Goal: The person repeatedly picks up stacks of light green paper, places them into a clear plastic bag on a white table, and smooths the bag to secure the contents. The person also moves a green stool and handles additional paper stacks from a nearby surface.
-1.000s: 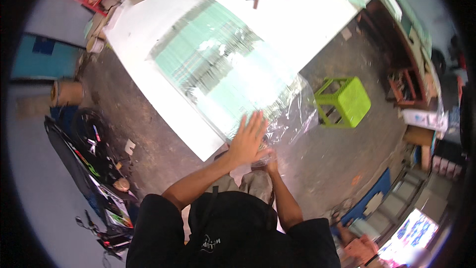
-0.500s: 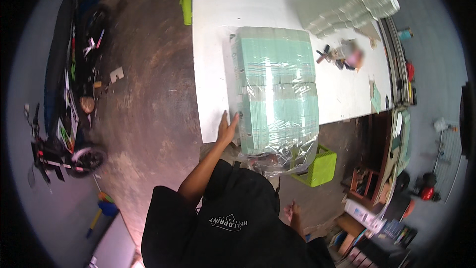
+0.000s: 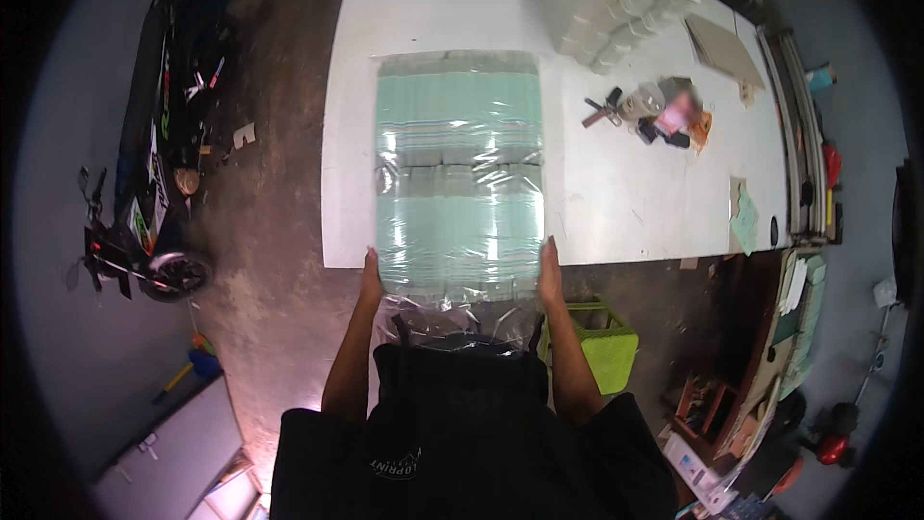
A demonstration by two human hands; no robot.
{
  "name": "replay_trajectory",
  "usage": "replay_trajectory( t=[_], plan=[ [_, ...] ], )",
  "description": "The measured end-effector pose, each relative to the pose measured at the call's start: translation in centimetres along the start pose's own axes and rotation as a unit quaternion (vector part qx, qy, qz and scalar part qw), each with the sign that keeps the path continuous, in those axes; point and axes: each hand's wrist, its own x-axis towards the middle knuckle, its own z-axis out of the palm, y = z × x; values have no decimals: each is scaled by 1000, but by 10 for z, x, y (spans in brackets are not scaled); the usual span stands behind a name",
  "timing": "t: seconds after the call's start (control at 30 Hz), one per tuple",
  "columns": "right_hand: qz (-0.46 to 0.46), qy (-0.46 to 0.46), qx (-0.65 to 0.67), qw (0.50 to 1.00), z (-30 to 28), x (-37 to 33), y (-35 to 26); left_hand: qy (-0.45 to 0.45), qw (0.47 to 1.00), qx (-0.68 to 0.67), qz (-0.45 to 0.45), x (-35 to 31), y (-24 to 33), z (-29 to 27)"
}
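A long bundle of mint-green folded paper [image 3: 457, 217], wrapped in clear plastic, lies flat on the white table [image 3: 616, 202]. Its near end sticks out past the table's front edge, where loose plastic film [image 3: 462, 323] gathers against my black shirt. My left hand [image 3: 372, 274] is against the bundle's left side near that end. Opposite it, my right hand [image 3: 550, 274] is against the right side, so the bundle is held between both. The fingers point forward along the sides and are partly hidden.
Tall stacks of paper [image 3: 654, 0] stand at the far right of the table. Nearer lie a cluster of small items [image 3: 654, 116] and a flat board [image 3: 724, 50]. A green stool [image 3: 606, 351] stands by my right arm; a motorbike [image 3: 144, 202] is along the left wall.
My right hand has come up from beside my body to the bundle's right side. The view has turned, and the bundle now lies straight before me, closer to the table's left edge.
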Motion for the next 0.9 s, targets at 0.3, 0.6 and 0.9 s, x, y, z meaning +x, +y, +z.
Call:
replay_trajectory(
  t=[0.3, 0.6, 0.9],
  plan=[
    [-50, -47, -34, 997, -18, -45, 4, 137, 990, -14, 44, -49, -5, 31],
    [-127, 12, -35, 991, 0, -58, 20, 279, 938, 92, 186, -48, -47, 14],
    [-45, 41, 20, 998, 13, -70, 12, 265, 950, -88, 140, -50, -64, 59]
  ],
)
